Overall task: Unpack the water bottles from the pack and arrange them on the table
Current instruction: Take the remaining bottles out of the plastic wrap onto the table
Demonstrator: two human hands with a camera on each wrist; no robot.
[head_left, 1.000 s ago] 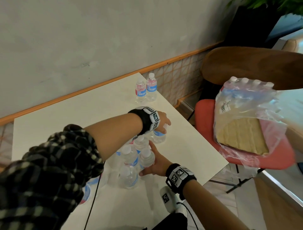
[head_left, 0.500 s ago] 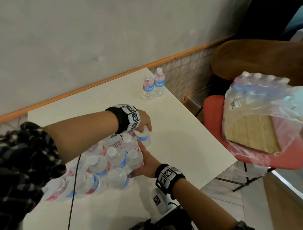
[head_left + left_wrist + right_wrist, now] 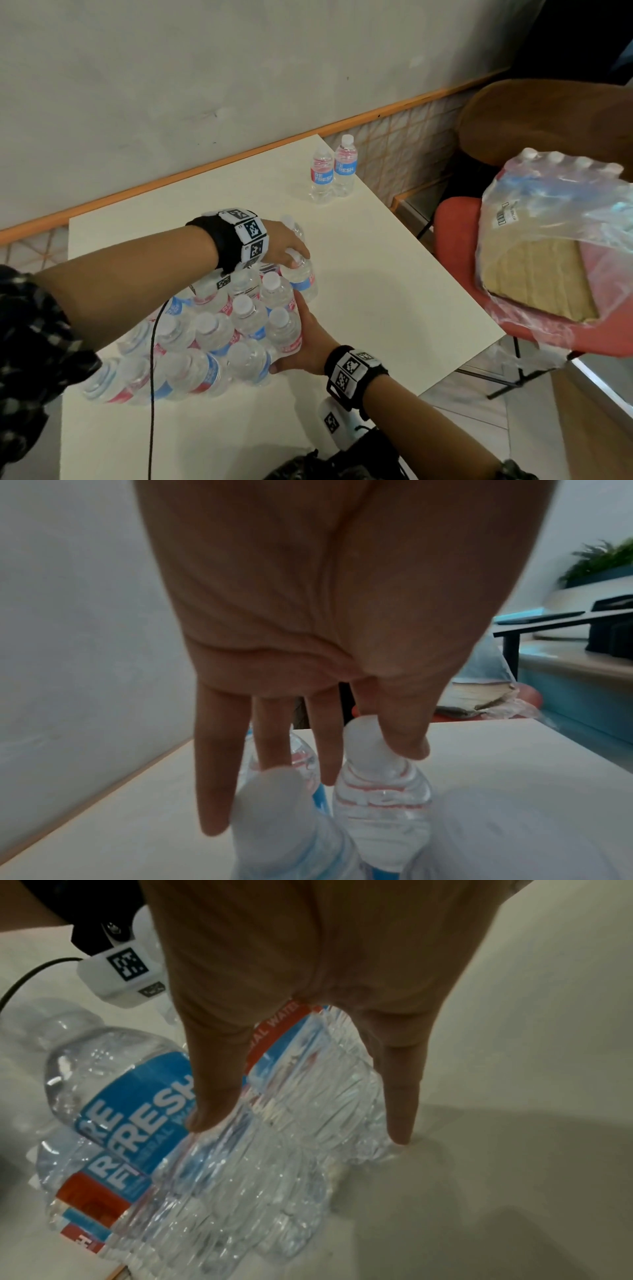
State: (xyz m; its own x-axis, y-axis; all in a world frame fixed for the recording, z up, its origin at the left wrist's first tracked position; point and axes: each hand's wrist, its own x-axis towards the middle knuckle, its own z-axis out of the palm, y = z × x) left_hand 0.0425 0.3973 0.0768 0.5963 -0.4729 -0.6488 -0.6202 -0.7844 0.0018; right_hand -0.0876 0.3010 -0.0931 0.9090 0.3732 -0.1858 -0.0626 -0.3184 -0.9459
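Observation:
A shrink-wrapped pack of water bottles (image 3: 212, 329) with white caps and blue-red labels lies on the cream table (image 3: 383, 308). My left hand (image 3: 297, 257) reaches over the pack's far right corner and pinches the cap of a water bottle (image 3: 303, 279) there. In the left wrist view the thumb (image 3: 407, 739) presses that cap (image 3: 363, 737). My right hand (image 3: 301, 337) rests flat against the pack's near right side, fingers (image 3: 212, 1085) straight on the wrapped bottles (image 3: 260, 1150). Two loose bottles (image 3: 322, 176) stand upright at the table's far right corner. Another bottle (image 3: 295, 226) stands just behind my left hand.
A second wrapped pack (image 3: 561, 212) sits on cardboard (image 3: 534, 277) on a red chair (image 3: 455, 222) to the right of the table. A brown chair (image 3: 548, 116) stands behind it. A black cable (image 3: 152, 394) crosses the pack. The wall runs along the table's far edge.
The head view has swung left, so more of the pack shows. My left hand has settled on the corner bottle's cap. The right hand stays against the pack's side.

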